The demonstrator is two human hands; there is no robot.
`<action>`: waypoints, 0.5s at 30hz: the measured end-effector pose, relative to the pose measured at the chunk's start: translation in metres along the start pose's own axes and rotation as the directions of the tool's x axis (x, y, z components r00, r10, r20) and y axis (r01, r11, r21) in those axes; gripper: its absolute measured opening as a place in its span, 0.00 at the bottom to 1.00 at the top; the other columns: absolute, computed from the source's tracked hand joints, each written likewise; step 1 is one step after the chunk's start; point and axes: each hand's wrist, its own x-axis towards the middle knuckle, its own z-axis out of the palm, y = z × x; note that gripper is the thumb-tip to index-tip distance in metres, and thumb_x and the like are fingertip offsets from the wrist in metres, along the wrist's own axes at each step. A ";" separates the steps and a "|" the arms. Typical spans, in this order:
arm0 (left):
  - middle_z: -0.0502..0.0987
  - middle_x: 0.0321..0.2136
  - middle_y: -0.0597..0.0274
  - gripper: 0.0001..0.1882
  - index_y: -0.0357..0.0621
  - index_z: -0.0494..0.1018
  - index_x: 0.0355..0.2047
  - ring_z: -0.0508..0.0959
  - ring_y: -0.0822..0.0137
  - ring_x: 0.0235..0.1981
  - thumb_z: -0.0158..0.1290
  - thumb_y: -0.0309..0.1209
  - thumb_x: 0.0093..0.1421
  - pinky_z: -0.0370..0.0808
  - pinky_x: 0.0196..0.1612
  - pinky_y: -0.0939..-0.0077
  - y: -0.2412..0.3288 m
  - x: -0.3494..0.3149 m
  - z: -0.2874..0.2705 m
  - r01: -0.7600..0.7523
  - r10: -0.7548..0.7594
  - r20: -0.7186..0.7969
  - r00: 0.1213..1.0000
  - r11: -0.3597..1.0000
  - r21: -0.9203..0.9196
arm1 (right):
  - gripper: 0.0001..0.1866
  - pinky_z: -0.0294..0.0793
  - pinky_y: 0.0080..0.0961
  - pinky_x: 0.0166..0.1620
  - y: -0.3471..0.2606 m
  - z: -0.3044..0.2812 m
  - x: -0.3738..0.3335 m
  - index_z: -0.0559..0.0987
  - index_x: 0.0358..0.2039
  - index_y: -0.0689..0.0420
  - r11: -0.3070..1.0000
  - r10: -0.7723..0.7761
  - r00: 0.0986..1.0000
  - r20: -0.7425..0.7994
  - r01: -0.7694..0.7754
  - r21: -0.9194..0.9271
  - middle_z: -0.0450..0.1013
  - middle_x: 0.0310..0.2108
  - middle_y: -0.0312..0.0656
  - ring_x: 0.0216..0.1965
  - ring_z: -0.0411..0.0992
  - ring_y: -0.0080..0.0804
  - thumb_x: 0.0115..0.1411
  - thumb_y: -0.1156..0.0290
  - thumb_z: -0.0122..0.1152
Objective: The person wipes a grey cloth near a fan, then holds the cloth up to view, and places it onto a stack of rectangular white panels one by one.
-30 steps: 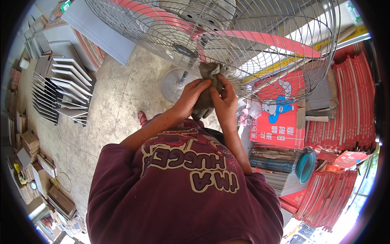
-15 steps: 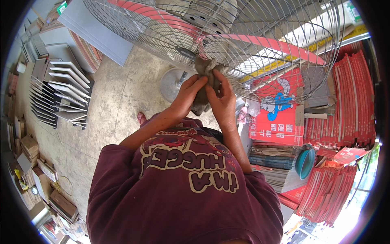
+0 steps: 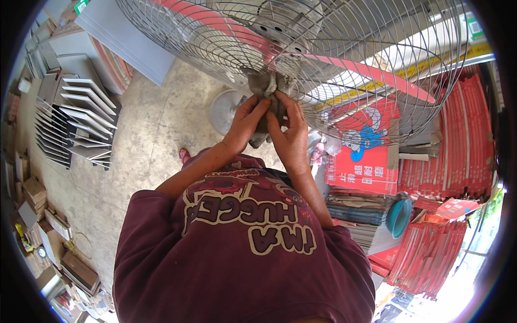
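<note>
A large fan with a wire guard and red blades (image 3: 371, 71) fills the upper part of the view. A crumpled, dirty grey-brown cloth (image 3: 260, 85) is bunched up at the front of the guard, near its centre, and its lower end hangs down below my fingers. My left hand (image 3: 246, 123) pinches the cloth from the left, thumb and fingers pressed together. On the other side my right hand (image 3: 291, 129) grips it too, with the thumb close to the left one. The cloth hides the hub of the guard.
The fan's round base (image 3: 222, 112) stands on the concrete floor (image 3: 161, 129). At the left, a rack holds several sample tiles (image 3: 89, 102). Stacked red cartons (image 3: 468, 134) and a teal bowl (image 3: 398, 218) are at the right. A grey panel (image 3: 126, 40) leans at the upper left.
Both hands and the cloth have shifted slightly up and left, nearer the guard's centre. The cloth's top now spreads wider against the wires. Both hands keep their grip.
</note>
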 end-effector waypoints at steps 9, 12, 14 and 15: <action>0.75 0.34 0.64 0.14 0.38 0.70 0.42 0.74 0.76 0.34 0.47 0.36 0.62 0.71 0.37 0.82 -0.007 -0.002 -0.002 0.219 -0.220 -0.033 0.975 0.976 -0.019 | 0.24 0.73 0.18 0.34 0.042 0.008 -0.015 0.69 0.51 0.61 0.918 0.290 0.957 0.019 -0.284 0.275 0.71 0.41 0.42 0.38 0.71 0.25 0.52 0.74 0.58; 0.75 0.36 0.63 0.14 0.39 0.70 0.43 0.75 0.75 0.36 0.46 0.35 0.62 0.71 0.38 0.81 -0.013 -0.004 -0.010 0.288 -0.288 0.000 0.958 0.957 -0.045 | 0.25 0.72 0.15 0.33 0.050 0.005 -0.019 0.68 0.52 0.63 0.889 0.359 0.931 0.073 -0.364 0.279 0.72 0.39 0.42 0.36 0.71 0.23 0.53 0.73 0.59; 0.75 0.36 0.63 0.14 0.39 0.70 0.43 0.75 0.74 0.36 0.46 0.35 0.62 0.71 0.39 0.81 -0.015 -0.006 -0.012 0.323 -0.323 0.009 0.946 0.945 -0.050 | 0.26 0.71 0.14 0.33 0.043 0.000 -0.019 0.67 0.52 0.64 0.846 0.450 0.885 0.121 -0.466 0.258 0.73 0.37 0.42 0.35 0.71 0.22 0.53 0.72 0.59; 0.75 0.36 0.64 0.14 0.39 0.70 0.43 0.75 0.74 0.36 0.46 0.36 0.62 0.71 0.39 0.81 -0.014 -0.006 -0.011 0.322 -0.322 0.012 0.947 0.946 -0.041 | 0.25 0.71 0.14 0.33 0.044 -0.001 -0.020 0.67 0.52 0.64 0.842 0.448 0.886 0.123 -0.464 0.275 0.72 0.38 0.42 0.35 0.70 0.21 0.53 0.72 0.59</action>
